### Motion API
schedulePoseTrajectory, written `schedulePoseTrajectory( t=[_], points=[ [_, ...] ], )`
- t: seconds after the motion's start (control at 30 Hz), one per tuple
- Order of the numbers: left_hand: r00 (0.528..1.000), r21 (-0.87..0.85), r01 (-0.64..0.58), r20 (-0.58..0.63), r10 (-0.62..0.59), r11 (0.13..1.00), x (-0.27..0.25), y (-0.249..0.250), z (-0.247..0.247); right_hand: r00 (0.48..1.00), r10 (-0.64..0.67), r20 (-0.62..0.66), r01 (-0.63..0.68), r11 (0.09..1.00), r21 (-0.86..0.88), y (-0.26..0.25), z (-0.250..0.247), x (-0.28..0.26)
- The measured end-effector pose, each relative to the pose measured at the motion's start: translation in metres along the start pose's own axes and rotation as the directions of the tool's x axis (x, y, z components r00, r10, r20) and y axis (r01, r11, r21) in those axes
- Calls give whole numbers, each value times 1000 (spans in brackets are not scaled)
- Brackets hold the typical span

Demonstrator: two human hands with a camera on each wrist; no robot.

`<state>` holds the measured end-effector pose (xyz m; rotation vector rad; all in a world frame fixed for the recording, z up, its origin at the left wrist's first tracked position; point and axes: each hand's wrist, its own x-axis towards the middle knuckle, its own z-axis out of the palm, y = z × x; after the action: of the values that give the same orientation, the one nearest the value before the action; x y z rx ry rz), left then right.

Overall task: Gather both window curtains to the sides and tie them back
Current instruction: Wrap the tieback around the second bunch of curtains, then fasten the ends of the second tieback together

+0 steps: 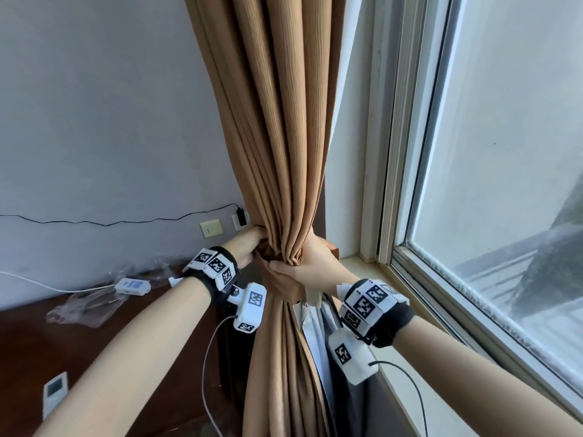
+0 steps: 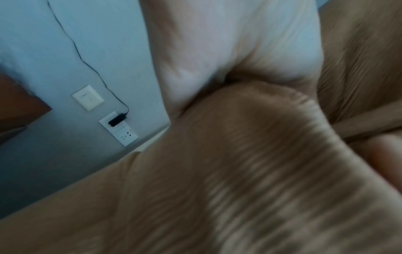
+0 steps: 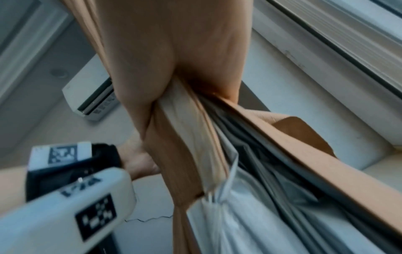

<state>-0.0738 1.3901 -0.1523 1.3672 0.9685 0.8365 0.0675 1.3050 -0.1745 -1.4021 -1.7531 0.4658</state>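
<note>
A tan curtain hangs gathered into a tight bundle beside the window's left edge. My left hand grips the bundle from the wall side, fingers hidden behind the folds. From the window side my right hand grips it too, thumb lying across the front. A band of the same tan cloth, the tie-back, wraps the bundle just under both hands. In the right wrist view its strip runs off toward the lower right. Pale grey lining shows below. The left wrist view shows my palm against blurred curtain cloth.
The window pane and its pale sill lie to the right. On the left wall are a switch plate and a socket with a black charger. A dark wooden table carries plastic wrap and a white box.
</note>
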Motion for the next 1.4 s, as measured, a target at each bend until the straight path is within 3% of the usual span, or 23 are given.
schedulePoseTrajectory(
  t=[0.07,0.2,0.27,0.33,0.37,0.43,0.47,0.53,0.63,0.67,0.8,0.87,0.93,0.97,1.0,1.03,1.13,1.17,1.2,1.3,1.4],
  points=[
    [1000,41,-12,-17,12,999,-1,0,-2,994,50,93,-40,994,-101,-4,-7,-2],
    [999,74,-18,-40,21,997,-1,-2,-2,991,128,41,-112,954,-277,-9,-19,-9],
    [1000,64,-6,-22,8,998,0,-3,-3,928,231,293,-216,973,-84,-10,-40,-14],
    [1000,45,18,-18,-17,999,-2,-4,-4,806,246,538,-384,910,159,-8,-66,-21],
    [999,32,34,-25,-33,999,-2,-4,-4,803,234,548,-447,844,295,-2,-77,-20],
    [998,25,55,-45,-53,998,-3,-4,-4,895,299,331,-436,742,509,19,-90,-10],
    [997,32,56,-55,-55,998,-2,-4,-3,911,353,214,-412,748,520,30,-92,-2],
    [996,46,59,-66,-56,997,-3,-3,-2,907,393,153,-421,826,374,41,-91,14],
    [997,63,64,-57,-60,996,-8,-3,1,891,387,235,-428,890,158,45,-72,37],
    [998,63,52,-48,-49,997,-8,-3,2,870,406,281,-449,887,108,46,-64,48],
    [999,66,36,-14,-35,997,-9,-8,0,661,532,529,-656,752,63,57,-35,72],
    [999,70,35,-7,-35,997,-8,-7,-4,608,544,578,-697,715,59,60,-31,77],
    [999,69,43,-7,-43,997,-8,-7,-7,572,522,632,-653,756,-33,65,-30,79],
    [999,66,47,-4,-46,997,-10,-8,-8,566,528,633,-649,759,-53,68,-28,80],
    [999,65,41,4,-41,997,-8,-4,-7,595,537,598,-635,770,-60,69,-33,81],
    [999,73,45,6,-46,996,-10,-4,-7,587,552,593,-647,760,-68,70,-33,77],
    [999,96,47,8,-48,994,-9,3,-4,630,565,532,-660,751,-16,62,-50,70],
    [998,94,54,10,-55,994,-9,3,-4,641,524,562,-612,790,-38,66,-55,67],
    [998,91,65,5,-66,994,-9,3,-4,619,485,619,-593,804,-37,70,-61,64],
    [997,98,77,-1,-77,992,-10,2,-2,622,468,628,-637,769,57,77,-79,62],
    [997,100,79,0,-79,992,-12,4,1,702,400,589,-479,878,-25,80,-101,55]
  ],
)
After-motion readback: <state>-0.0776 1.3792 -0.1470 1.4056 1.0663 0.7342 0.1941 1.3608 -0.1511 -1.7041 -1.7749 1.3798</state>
